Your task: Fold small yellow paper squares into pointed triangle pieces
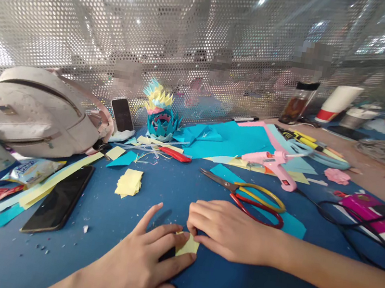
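Observation:
A small piece of light yellow paper [188, 245] lies on the blue table, partly covered by both hands. My left hand [150, 256] rests over its left side with the fingers spread and the fingertips on the paper. Curled fingers of my right hand [224, 229] close at the paper's upper right edge, with the fingertips partly hidden. Beyond my left hand sits a stack of yellow paper squares [129, 183]. Scissors [243, 193] with one yellow and one red handle lie behind my right hand, partly over blue paper [293, 223].
A pink glue gun [278, 167] lies behind the scissors, its cord running right. Further back stand a folded-paper model [161, 122] and blue sheets [244, 140]. A red cutter [175, 154] lies mid-table. On the left are a black phone [59, 201] and a backpack [44, 111].

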{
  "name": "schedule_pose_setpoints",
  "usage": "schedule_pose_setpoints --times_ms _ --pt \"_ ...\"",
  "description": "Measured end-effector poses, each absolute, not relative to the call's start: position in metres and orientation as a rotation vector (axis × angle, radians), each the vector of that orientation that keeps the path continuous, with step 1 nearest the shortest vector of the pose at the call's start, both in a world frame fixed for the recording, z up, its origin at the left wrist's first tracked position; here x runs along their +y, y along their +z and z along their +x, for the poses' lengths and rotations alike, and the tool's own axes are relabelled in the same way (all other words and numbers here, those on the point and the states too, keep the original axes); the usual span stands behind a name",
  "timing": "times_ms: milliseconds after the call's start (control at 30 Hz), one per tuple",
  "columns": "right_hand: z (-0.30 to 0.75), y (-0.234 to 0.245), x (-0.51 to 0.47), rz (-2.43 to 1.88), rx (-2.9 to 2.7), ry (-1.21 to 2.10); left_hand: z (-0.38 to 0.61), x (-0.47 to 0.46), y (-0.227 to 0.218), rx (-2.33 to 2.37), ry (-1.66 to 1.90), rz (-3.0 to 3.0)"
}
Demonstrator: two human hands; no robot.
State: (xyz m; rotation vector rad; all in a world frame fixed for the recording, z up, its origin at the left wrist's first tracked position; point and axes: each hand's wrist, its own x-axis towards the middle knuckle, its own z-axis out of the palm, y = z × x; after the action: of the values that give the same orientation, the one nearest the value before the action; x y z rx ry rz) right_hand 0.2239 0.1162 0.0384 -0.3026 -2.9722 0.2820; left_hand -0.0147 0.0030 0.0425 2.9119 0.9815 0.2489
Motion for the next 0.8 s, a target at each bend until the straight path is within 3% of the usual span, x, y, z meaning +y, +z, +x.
schedule_pose_setpoints --times_ms 267,800 --pt "0.227 0.039 0.132 0.033 -2.779 0.519 -0.017 0.003 0.041 0.972 0.245 2.847" --pt "0.227 0.035 0.134 0.231 -2.74 0.174 -0.017 0.003 0.041 0.979 0.277 2.825"
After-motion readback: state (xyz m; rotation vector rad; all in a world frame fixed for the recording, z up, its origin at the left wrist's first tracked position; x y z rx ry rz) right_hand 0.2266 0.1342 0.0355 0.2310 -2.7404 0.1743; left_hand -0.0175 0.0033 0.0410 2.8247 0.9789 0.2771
